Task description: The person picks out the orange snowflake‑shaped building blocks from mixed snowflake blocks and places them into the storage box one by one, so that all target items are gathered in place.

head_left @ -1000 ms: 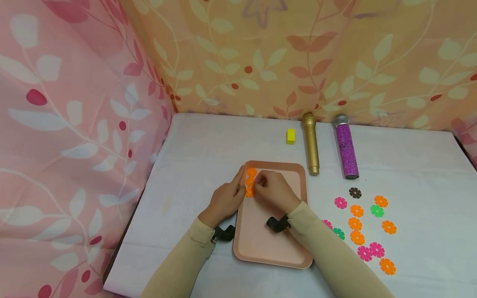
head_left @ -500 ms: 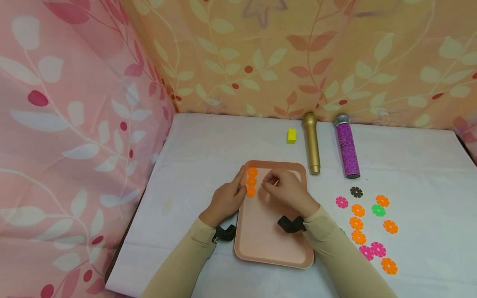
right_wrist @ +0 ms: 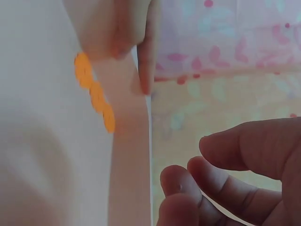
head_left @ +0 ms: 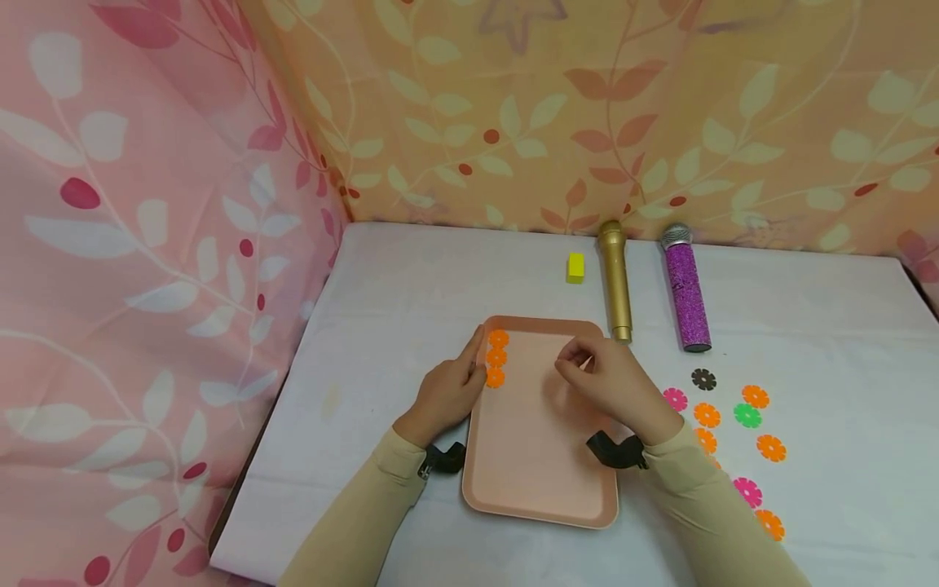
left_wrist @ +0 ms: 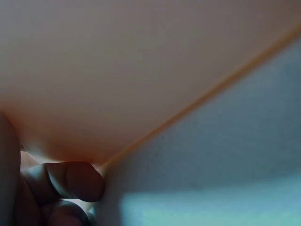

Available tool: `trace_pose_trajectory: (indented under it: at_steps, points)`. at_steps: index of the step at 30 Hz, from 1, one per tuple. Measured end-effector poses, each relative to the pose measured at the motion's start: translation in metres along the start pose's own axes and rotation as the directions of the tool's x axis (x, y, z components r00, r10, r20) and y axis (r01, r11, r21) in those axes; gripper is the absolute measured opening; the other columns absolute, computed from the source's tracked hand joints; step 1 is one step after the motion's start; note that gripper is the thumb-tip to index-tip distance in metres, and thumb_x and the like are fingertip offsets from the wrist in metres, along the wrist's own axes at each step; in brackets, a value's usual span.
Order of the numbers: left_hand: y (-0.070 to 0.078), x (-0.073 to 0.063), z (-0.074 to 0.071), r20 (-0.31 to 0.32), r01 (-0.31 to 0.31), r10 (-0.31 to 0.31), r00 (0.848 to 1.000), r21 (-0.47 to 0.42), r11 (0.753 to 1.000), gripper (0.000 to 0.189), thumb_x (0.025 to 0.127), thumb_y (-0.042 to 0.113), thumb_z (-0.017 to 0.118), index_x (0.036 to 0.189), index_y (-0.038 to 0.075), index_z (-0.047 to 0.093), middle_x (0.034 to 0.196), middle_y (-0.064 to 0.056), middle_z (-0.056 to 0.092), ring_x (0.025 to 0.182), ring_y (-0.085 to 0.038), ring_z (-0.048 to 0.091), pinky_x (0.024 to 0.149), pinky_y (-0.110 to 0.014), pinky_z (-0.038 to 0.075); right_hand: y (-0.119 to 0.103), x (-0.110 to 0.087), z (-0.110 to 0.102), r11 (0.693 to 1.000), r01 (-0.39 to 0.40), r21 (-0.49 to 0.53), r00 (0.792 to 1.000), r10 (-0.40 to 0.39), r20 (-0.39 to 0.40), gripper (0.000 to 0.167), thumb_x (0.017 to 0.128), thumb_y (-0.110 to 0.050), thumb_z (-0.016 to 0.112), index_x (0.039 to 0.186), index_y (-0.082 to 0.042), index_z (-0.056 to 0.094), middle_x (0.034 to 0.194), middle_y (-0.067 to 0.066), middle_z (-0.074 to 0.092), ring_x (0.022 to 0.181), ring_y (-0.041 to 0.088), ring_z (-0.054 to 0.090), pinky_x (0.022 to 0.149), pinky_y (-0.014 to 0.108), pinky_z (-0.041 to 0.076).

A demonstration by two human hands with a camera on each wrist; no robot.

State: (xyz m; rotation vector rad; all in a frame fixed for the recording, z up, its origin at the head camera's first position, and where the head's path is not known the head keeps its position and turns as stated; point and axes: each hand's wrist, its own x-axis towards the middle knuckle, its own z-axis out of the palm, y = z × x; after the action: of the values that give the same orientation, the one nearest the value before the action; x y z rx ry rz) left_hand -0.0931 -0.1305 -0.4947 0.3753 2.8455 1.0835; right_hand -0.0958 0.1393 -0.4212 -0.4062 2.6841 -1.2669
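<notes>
While right sleeve (head_left: pixel 722 497) half-hides discs (head_left: pixel 773 524), microphones (head_left: pixel 686 293) beyond

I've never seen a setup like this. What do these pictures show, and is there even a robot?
No robot shows here: these are a person's bare hands. The wide picture comes from a camera worn on the head; the two close ones come from cameras on the wrists. On the white tabletop lies a pinkish tray, with three orange discs in a row along its left side. The left hand holds the tray's left rim. The right hand is partly over the tray, with nothing visible between its fingers. To the right lie scattered coloured discs; farther back, a yellow block, a gold microphone and a purple microphone.
</notes>
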Motion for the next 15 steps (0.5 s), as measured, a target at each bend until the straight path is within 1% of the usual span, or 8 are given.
trace_pose_trajectory:
  at_steps: [4,8,11,15]
  points:
    - [0.0,-0.001,-0.002,0.0,0.015,-0.015,1.0,0.005,1.0,0.065,0.108,0.024,0.043,0.169,0.017,0.024,0.057,0.008,0.037,0.048,-0.01,0.027,0.048,-0.028,0.023,0.006,-0.009,-0.012,0.998,-0.04,-0.046,0.999,0.039,-0.025,0.009,0.098,-0.017,0.068,0.096,-0.01,0.074,0.089,0.004,0.071,0.073,0.02,0.058,0.064,0.029,0.048]
    - [0.0,-0.002,-0.003,-0.001,0.018,-0.018,1.0,-0.002,1.0,0.066,0.107,0.024,0.043,0.169,0.016,0.023,0.056,0.008,0.037,0.047,-0.009,0.027,0.048,-0.028,0.023,0.014,-0.019,-0.027,0.994,-0.077,-0.071,0.997,0.075,-0.034,0.012,0.099,-0.019,0.068,0.101,-0.008,0.074,0.091,0.006,0.071,0.072,0.021,0.057,0.06,0.029,0.048]
    - [0.0,-0.001,-0.002,0.007,0.011,-0.011,1.0,-0.007,1.0,0.066,0.108,0.024,0.043,0.17,0.017,0.022,0.056,0.009,0.037,0.047,-0.009,0.027,0.048,-0.027,0.022,0.024,-0.027,-0.039,0.989,-0.121,-0.091,0.992,0.118,-0.038,0.018,0.101,-0.023,0.067,0.105,-0.007,0.074,0.091,0.006,0.071,0.072,0.02,0.057,0.058,0.03,0.048]
    - [0.0,-0.001,-0.001,0.021,0.013,-0.013,1.0,-0.007,1.0,0.066,0.108,0.026,0.042,0.17,0.021,0.02,0.056,0.009,0.037,0.047,-0.008,0.026,0.048,-0.026,0.022,0.041,-0.038,-0.052,0.973,-0.185,-0.137,0.982,0.179,-0.057,0.025,0.103,-0.029,0.065,0.107,-0.006,0.073,0.093,0.006,0.072,0.075,0.02,0.058,0.059,0.03,0.048]
